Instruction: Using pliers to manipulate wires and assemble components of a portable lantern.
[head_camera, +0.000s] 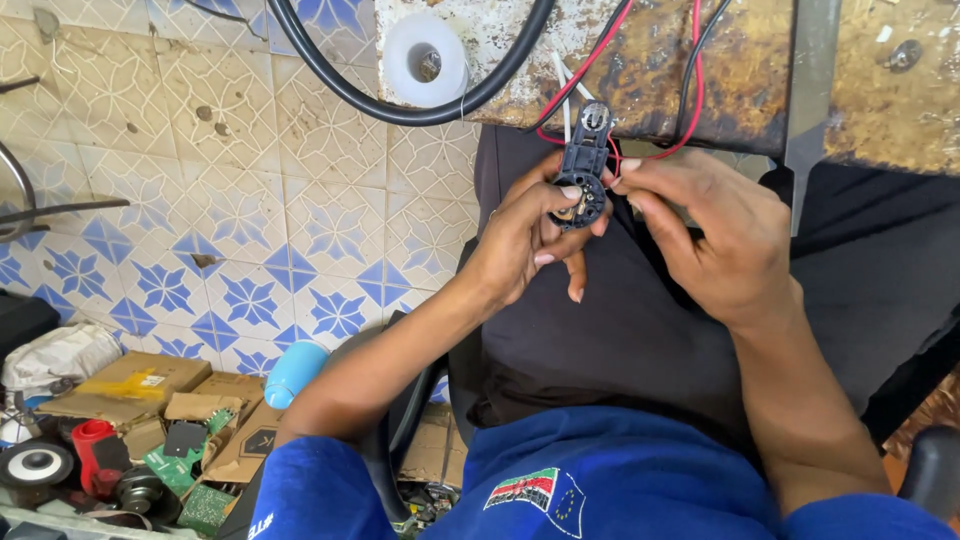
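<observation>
My left hand (535, 238) grips a small black plastic electrical part (585, 168) with a round lower end, held over my lap. My right hand (705, 235) pinches the right side of the same part with thumb and forefinger, where a red wire (690, 120) and a white wire (564, 95) join it. These wires run up to a worn, rusty workbench (730, 70) at the top. I sit in dark trousers and a blue shirt.
A thick black cable (345, 85) loops around a white tape roll (425, 58) at the bench's left end. A patterned blue-and-cream tiled floor (230, 200) lies to the left. Cardboard pieces (130, 385), green circuit boards (185, 470) and a small speaker (35, 463) clutter the bottom left.
</observation>
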